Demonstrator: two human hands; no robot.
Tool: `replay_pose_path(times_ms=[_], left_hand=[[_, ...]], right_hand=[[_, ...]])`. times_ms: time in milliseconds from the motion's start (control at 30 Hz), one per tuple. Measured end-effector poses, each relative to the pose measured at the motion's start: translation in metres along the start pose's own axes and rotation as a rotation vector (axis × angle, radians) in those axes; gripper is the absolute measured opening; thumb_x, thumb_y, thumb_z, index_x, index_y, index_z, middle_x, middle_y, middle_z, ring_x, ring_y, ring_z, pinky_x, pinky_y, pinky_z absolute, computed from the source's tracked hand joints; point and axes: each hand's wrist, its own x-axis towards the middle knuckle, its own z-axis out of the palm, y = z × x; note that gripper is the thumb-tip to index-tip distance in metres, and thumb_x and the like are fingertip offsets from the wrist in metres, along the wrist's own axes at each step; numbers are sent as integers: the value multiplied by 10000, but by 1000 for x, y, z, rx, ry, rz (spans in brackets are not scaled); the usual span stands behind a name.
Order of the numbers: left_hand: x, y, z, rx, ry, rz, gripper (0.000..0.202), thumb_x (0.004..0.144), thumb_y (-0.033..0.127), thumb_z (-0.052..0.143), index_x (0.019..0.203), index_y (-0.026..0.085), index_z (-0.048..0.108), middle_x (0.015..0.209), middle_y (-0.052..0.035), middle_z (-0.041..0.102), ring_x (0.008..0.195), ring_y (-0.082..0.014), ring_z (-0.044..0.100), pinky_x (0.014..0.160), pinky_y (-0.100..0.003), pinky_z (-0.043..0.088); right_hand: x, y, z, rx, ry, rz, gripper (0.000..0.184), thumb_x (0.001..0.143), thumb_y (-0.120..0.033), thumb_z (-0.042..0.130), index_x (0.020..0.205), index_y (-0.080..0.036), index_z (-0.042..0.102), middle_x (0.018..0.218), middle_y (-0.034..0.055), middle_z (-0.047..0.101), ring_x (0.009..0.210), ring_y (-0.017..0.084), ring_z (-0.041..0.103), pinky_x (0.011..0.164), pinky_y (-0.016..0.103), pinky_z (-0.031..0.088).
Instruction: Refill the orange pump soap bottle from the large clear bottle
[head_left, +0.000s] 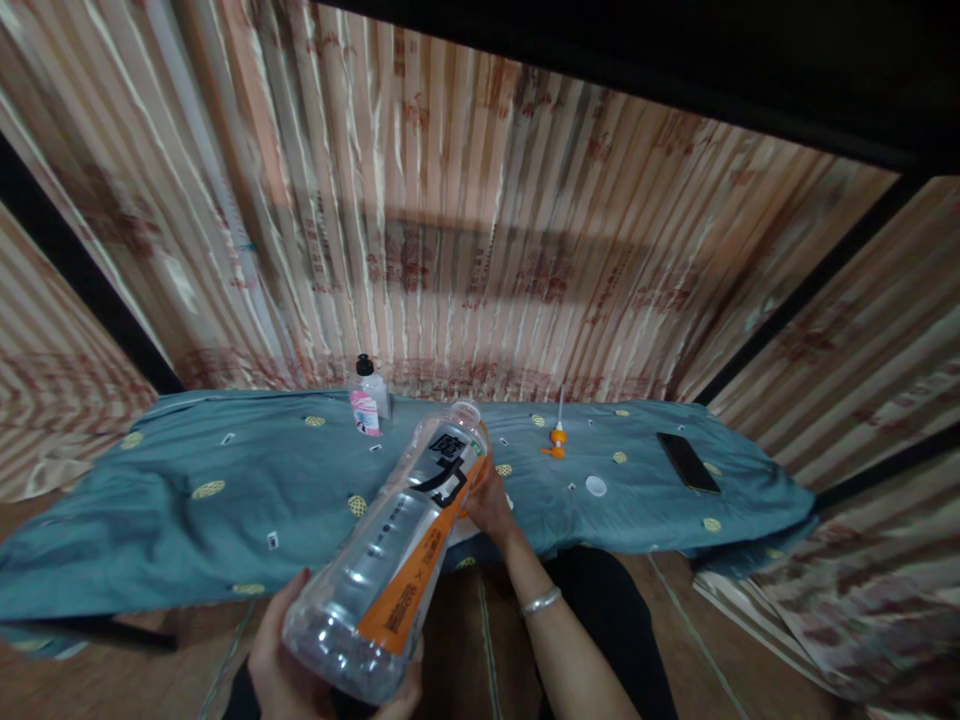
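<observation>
Striped curtains hang behind the cloth-covered counter (pixel 225 500). I see the bottle (pixel 397 550) tilted over the counter's near edge. It looks clear and empty, so I judge it light, thin-walled and slick. My left hand (pixel 289 665) cups its base and my right hand (pixel 491 505) its shoulder, both grips clamped on it.

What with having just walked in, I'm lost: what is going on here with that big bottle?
A person holds a large clear bottle with an orange label, tilted. The left hand cups its base; the right hand grips it near the neck. Ahead, on the blue cloth, sit a small bottle, a white cap and a phone.
</observation>
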Motion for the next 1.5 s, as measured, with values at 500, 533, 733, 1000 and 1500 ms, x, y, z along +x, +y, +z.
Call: replay_pose_path(times_ms=[500,533,733,1000,1500], left_hand=[[2,11,5,25,44,45,1041,605,449,1009,1517,213,564,1296,-102,702,993,-260,749,686,-295,656],[2,16,7,16,49,21,1026,616,456,997,1516,211,570,1290,-101,703,985,-257,745,674,-292,651],[-2,43,15,-16,100,-134,1017,643,478,946,1541,206,554,1320,-109,688,1057,-275,735,727,-314,662],[0,32,11,-11,74,-72,1025,640,447,959,1545,196,551,1292,-109,697,1019,-267,746,696,-296,661],[-2,42,15,-22,107,-143,1051,631,516,944,1554,193,558,1280,-101,711,1034,-256,748,745,-291,658]], right_hand=[[0,-3,0,-58,11,0,924,649,-304,952,1496,-255,585,1215,65,840,1046,319,829,986,508,696],[0,-3,0,-60,10,1,926,646,-307,956,1493,-256,584,1210,62,841,1046,319,828,990,510,696],[0,-2,-1,-28,-4,13,940,641,-321,975,1481,-252,559,1244,82,835,1071,325,830,997,496,696],[0,-5,-2,-36,-17,-8,951,680,-324,937,1537,-216,538,1337,133,810,1145,341,820,1049,525,682],[0,2,-2,-66,-13,-31,925,704,-354,943,1526,-223,540,1311,111,823,1131,330,830,1030,498,700]])
